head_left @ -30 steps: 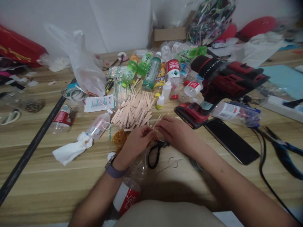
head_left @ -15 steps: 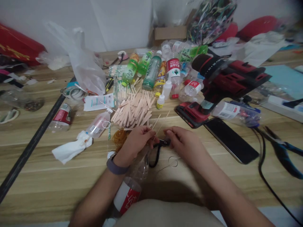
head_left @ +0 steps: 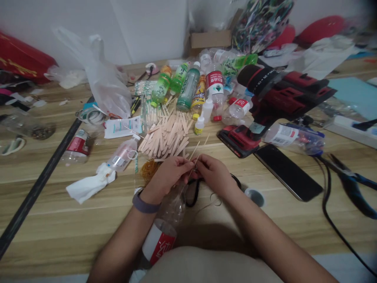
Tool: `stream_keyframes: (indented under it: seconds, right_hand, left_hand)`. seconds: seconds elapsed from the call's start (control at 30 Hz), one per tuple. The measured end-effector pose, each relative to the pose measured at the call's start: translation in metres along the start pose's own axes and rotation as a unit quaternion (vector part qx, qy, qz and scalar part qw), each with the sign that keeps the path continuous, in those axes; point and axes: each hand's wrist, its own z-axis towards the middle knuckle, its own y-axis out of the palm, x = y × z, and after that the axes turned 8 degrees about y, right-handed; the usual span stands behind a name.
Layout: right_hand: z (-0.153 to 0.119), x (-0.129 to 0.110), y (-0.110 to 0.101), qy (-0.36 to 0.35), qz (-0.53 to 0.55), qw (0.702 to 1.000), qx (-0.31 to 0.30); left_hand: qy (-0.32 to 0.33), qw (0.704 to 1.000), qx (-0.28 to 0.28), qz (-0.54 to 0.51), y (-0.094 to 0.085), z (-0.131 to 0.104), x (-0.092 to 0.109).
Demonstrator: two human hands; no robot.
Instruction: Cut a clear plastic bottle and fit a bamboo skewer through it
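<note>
Both hands meet near the middle of the wooden floor, toward its near edge. The left hand [head_left: 167,175] and right hand [head_left: 213,173] pinch a thin wooden skewer [head_left: 194,151] between their fingertips, its tip slanting up and away from them. Just below the left wrist lies a clear plastic bottle [head_left: 165,228]. The pile of craft sticks [head_left: 166,135] sits just beyond.

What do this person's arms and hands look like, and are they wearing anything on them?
Both forearms are bare, with no sleeves in view, and both hands are bare too, without gloves. The left hand has a purple wristband around its wrist, with a small metallic piece on the band's upper edge. The right hand and its wrist carry no band, and I can make out no rings.
</note>
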Motion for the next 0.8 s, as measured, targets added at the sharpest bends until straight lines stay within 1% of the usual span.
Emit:
stream_keyframes:
  seconds: [0.1,0.2,0.3,0.37,0.5,0.6,0.7,0.8]
  right_hand:
    - [-0.01,-0.002,-0.005,-0.022,-0.081,0.995,0.062]
    - [-0.018,-0.005,-0.01,-0.047,-0.137,0.984,0.101]
    - [-0.023,-0.006,-0.012,-0.071,-0.173,0.976,0.112]
    - [-0.026,-0.005,-0.013,-0.083,-0.193,0.972,0.109]
    - [-0.031,-0.002,-0.013,-0.106,-0.23,0.962,0.101]
    - [-0.035,-0.002,-0.012,-0.127,-0.254,0.954,0.101]
    - [-0.039,-0.005,-0.01,-0.14,-0.277,0.945,0.103]
    - [-0.042,-0.011,-0.007,-0.166,-0.338,0.921,0.1]
  left_hand:
    - [0.01,0.999,0.009,0.043,-0.002,0.001,-0.002]
    - [0.047,0.991,0.036,0.117,-0.005,0.001,-0.005]
    - [0.088,0.979,0.074,0.168,-0.008,0.001,-0.007]
    - [0.11,0.971,0.089,0.192,-0.009,0.0,-0.008]
    - [0.112,0.966,0.088,0.215,-0.009,-0.001,-0.007]
    - [0.111,0.967,0.096,0.207,-0.007,-0.003,-0.006]
    - [0.105,0.974,0.103,0.173,-0.004,-0.006,-0.004]
    - [0.101,0.984,0.091,0.114,-0.002,-0.008,-0.004]
